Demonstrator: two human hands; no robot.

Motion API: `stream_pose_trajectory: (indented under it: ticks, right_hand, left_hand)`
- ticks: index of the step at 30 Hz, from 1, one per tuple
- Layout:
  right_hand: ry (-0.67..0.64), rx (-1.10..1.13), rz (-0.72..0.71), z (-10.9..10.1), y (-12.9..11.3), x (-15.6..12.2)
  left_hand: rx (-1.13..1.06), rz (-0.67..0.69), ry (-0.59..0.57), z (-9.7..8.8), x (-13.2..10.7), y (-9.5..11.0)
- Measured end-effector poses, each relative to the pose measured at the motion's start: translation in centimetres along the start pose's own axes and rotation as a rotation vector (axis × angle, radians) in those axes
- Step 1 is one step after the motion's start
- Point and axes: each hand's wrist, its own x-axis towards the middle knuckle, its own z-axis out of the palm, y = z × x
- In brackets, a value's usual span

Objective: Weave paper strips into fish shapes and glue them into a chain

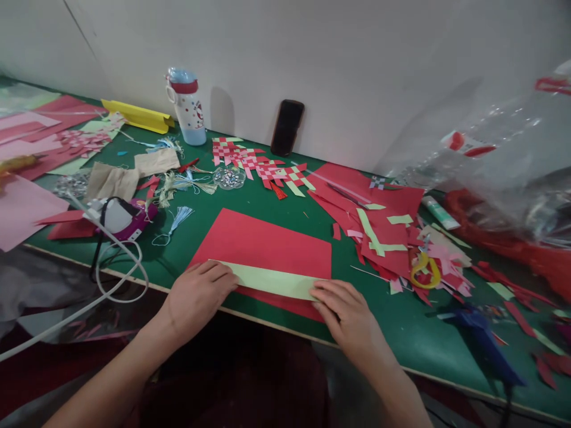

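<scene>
A sheet of red paper lies flat near the table's front edge. Across its lower part runs a pale green paper strip. My left hand has its fingers closed together on the strip's left end. At the other end, my right hand grips the strip with thumb and fingers. Some red paper shows below the strip, between the hands. Each hand covers part of the strip's end.
Woven red and green paper pieces lie behind the sheet. Yellow-handled scissors and a blue glue gun are at right among scraps. A bottle and a phone stand by the wall. A white cable loops at left.
</scene>
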Motion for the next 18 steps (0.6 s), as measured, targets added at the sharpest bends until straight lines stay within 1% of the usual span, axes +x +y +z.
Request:
stream_pose_trajectory:
  ticks: [3, 7, 12, 15, 18]
  right_hand:
    - [0.003, 0.002, 0.083, -0.9, 1.6, 0.0]
    - [-0.003, 0.042, 0.165, -1.6, 2.7, 0.3]
    - [-0.002, 0.067, 0.255, -1.3, 2.5, 1.1]
    - [0.04, 0.042, 0.315, -0.9, 2.3, 1.5]
    - [0.072, 0.03, 0.36, -0.7, 2.0, 1.5]
  left_hand:
    - [-0.062, -0.04, 0.007, 0.1, 0.0, -0.9]
    - [-0.162, -0.14, -0.023, -0.1, 0.8, -1.3]
    - [-0.149, -0.243, -0.095, -0.5, 1.9, -1.3]
    - [-0.139, -0.297, -0.157, -0.6, 2.5, -1.3]
    - [-0.131, -0.314, -0.21, -0.8, 3.0, -1.2]
